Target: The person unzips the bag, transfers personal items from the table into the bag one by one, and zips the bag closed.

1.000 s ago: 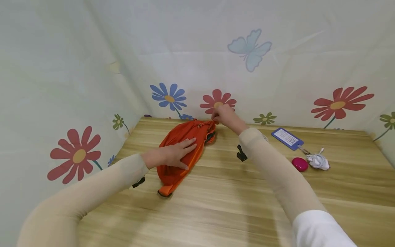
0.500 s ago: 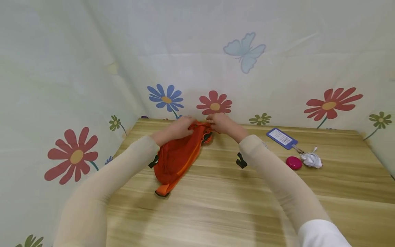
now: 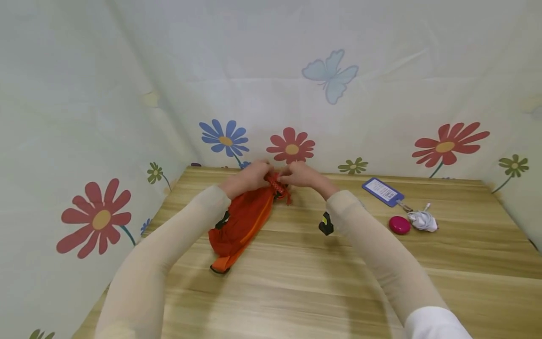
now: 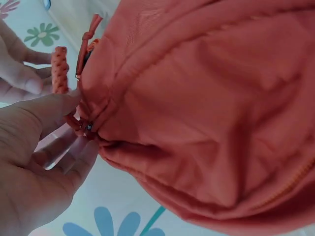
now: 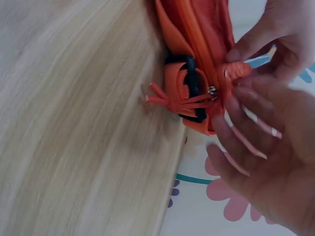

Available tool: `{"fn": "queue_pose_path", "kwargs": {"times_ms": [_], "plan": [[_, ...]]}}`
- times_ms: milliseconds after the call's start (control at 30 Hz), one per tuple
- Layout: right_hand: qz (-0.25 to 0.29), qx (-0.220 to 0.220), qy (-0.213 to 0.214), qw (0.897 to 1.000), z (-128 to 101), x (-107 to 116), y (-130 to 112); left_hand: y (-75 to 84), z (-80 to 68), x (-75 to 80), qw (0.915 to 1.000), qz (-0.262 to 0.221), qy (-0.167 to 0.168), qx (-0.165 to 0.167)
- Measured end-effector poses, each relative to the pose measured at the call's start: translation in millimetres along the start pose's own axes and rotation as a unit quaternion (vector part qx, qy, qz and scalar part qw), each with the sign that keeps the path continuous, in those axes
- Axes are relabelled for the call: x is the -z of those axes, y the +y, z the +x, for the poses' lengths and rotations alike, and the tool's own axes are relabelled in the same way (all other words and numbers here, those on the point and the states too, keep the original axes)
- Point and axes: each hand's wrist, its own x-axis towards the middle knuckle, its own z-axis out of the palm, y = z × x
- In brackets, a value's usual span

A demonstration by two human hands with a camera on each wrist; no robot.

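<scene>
A red-orange zippered bag (image 3: 245, 214) lies on the table, its far end between both hands. My left hand (image 3: 252, 176) pinches that end; in the left wrist view its thumb and fingers (image 4: 81, 162) grip the fabric beside a small metal zipper part (image 4: 89, 127). From the right, my right hand (image 3: 301, 175) reaches to a braided red cord piece (image 4: 59, 71) at this corner. Its fingers look loosely spread in the right wrist view, fingertips right at the braid. A knotted cord tassel (image 5: 162, 100) hangs by the black strap buckle (image 5: 192, 83).
On the table's right lie a blue card holder (image 3: 383, 191), a round magenta case (image 3: 399, 225) and a bundled white cable (image 3: 422, 220). A black clip-like part (image 3: 326, 224) shows by the right sleeve. A flower-printed curtain (image 3: 271, 84) stands behind the table (image 3: 288, 282).
My left hand has left its flat place on the bag's middle and now pinches the far end. My right hand has loosened its pinch there, and the braided cord has come into sight.
</scene>
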Motion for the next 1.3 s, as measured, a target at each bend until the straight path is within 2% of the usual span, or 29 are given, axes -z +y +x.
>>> {"fn": "queue_pose_path", "kwargs": {"times_ms": [167, 433, 667, 833, 1067, 1300], "plan": [[-0.058, 0.004, 0.047, 0.997, 6.1, -7.5, -1.4, -6.2, -9.8, 0.1, 0.9997, -0.006, 0.010, 0.019], [-0.084, 0.043, 0.072, 0.993, 19.5, -22.0, -6.1, -10.7, -24.0, 1.3, 0.9978, -0.045, 0.034, 0.034], [-0.076, 0.074, 0.035, 0.994, 24.9, -29.0, -9.1, -11.4, -34.4, 5.0, 0.9969, -0.043, 0.046, 0.047], [-0.101, 0.079, -0.005, 0.992, 27.6, -23.9, -10.3, -10.2, -40.1, 10.5, 0.9974, -0.023, 0.033, 0.060], [-0.108, 0.055, -0.076, 0.990, 36.9, -7.4, -8.3, -5.9, -39.2, 3.5, 0.9949, -0.063, 0.001, 0.078], [-0.122, 0.051, -0.125, 0.983, 46.1, -0.4, -15.4, -2.6, -40.5, -1.7, 0.9958, -0.012, 0.021, 0.089]]}}
